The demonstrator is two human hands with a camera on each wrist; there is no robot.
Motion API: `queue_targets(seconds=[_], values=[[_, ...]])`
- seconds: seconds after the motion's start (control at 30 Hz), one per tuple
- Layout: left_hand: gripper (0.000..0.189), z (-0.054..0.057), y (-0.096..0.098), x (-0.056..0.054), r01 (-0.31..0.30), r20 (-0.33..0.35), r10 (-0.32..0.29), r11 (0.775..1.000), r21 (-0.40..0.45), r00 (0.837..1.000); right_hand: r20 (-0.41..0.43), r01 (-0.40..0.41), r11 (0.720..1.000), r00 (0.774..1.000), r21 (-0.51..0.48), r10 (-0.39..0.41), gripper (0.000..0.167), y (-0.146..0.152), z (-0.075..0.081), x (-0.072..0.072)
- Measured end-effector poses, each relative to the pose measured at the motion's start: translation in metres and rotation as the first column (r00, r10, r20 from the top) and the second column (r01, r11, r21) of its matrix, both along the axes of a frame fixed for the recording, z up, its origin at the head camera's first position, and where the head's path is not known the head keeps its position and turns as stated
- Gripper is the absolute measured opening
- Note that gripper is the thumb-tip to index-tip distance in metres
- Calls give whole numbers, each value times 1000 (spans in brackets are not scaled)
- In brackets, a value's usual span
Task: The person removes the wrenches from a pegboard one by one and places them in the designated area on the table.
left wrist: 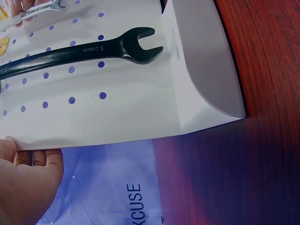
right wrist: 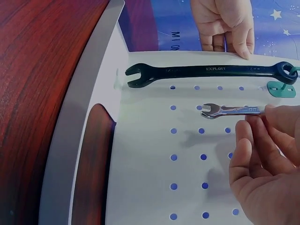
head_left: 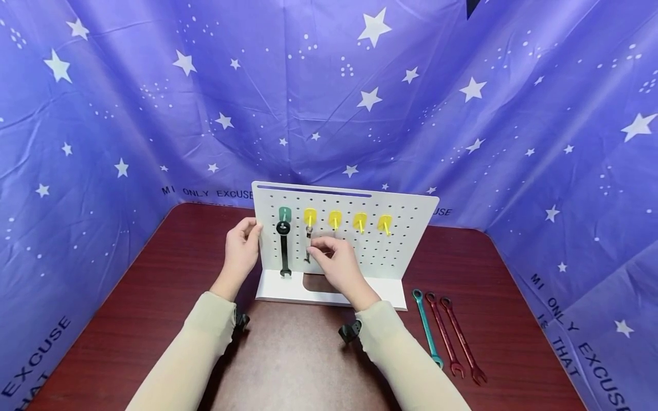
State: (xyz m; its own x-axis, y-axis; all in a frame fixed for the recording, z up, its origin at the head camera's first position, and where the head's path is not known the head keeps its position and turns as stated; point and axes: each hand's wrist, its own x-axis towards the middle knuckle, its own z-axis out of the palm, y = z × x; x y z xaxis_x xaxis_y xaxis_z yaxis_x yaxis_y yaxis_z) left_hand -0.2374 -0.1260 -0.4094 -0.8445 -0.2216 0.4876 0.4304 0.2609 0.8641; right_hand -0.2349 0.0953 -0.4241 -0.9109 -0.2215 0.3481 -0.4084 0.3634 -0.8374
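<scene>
A small silver wrench (right wrist: 232, 110) is pinched between the thumb and fingers of my right hand (head_left: 336, 264), its open end pointing down the board. In the head view its ring end overlaps the lower part of the second hook, a yellow one (head_left: 310, 217). My left hand (head_left: 241, 246) grips the left edge of the white pegboard (head_left: 349, 197), thumb on the front, fingers behind. Between the hands a larger black wrench (left wrist: 89, 50) hangs by its ring from the green hook (right wrist: 281, 89), open end down.
Further right on the board are three more yellow hooks, the nearest a yellow hook (head_left: 335, 220). A teal wrench (head_left: 428, 328) and two red wrenches, one a red wrench (head_left: 446, 335), lie on the dark red table (head_left: 154, 297). A starry purple curtain (head_left: 308, 85) surrounds the table.
</scene>
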Motion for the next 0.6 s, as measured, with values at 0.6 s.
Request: queue_targets(seconds=[0.6], values=[[10,-1,0,0,-8,3,8,1000,-16,1000,18,-74,997,997,-17,74,7,4,5,8]])
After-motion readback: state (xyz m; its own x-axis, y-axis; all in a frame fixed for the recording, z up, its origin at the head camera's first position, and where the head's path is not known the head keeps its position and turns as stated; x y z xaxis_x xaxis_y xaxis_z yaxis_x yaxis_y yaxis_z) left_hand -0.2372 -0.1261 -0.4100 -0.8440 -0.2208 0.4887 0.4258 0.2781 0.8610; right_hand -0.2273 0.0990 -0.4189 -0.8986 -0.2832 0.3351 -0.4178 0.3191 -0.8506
